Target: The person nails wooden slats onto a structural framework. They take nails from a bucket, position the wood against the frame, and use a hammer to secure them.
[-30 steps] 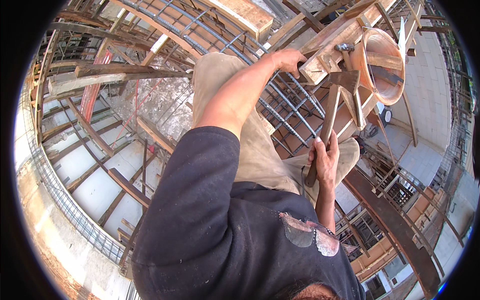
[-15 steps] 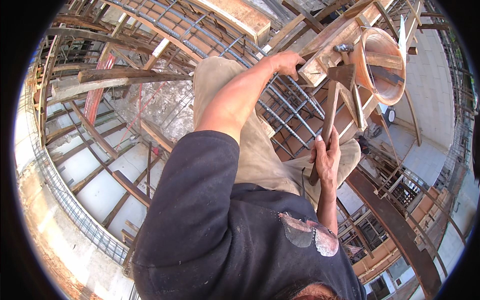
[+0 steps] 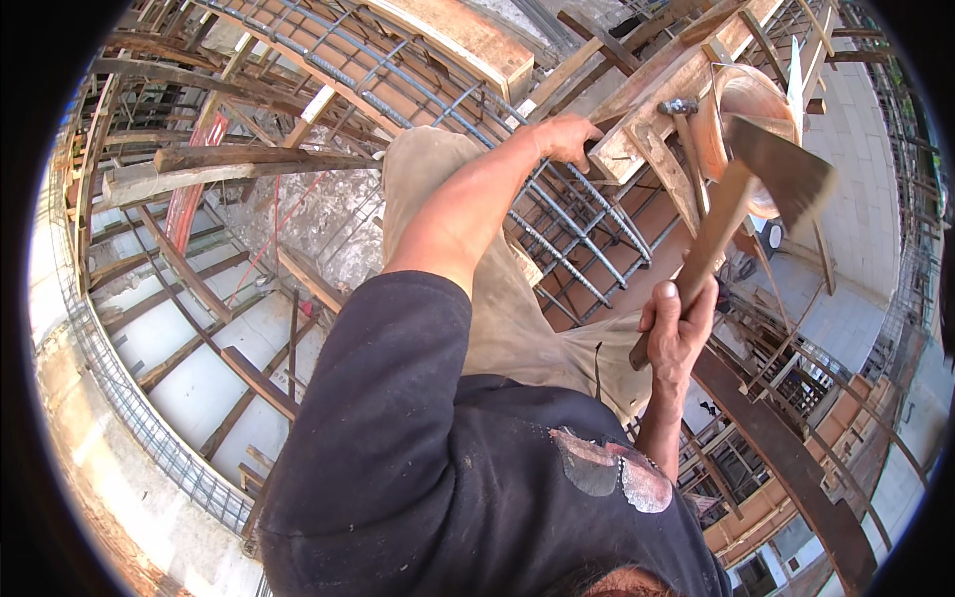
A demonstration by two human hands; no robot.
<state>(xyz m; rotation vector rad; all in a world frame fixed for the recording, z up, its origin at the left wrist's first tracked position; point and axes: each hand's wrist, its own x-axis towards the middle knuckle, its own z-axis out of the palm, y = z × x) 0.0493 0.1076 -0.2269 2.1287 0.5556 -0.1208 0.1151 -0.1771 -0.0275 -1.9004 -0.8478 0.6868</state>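
My right hand [image 3: 679, 333] is wrapped round the wooden handle of a hatchet [image 3: 718, 221]. Its dark, broad head is raised toward the right, slightly blurred, and covers part of a bucket. Stretched out to the far side, my left hand [image 3: 565, 142] grips the near end of a wooden board [image 3: 625, 157]; some of its fingers are hidden. Beside that board, a claw-type or plain hammer [image 3: 678, 106], which I cannot tell, lies with its handle pointing toward me. A narrow piece of wood [image 3: 665, 171] slants next to the hammer's handle.
A reddish round bucket [image 3: 736, 99] stands beyond the hatchet. Steel rebar [image 3: 577, 234] runs under my left arm, beside my bent knee [image 3: 433, 164]. A timber beam [image 3: 477, 50] lies at the far side. Wooden props and planks [image 3: 249, 159] fill the left, above a lower level.
The hatchet has swung up and to the right, away from the wood by the board's end. My right hand has risen slightly with it; my left hand keeps its grip.
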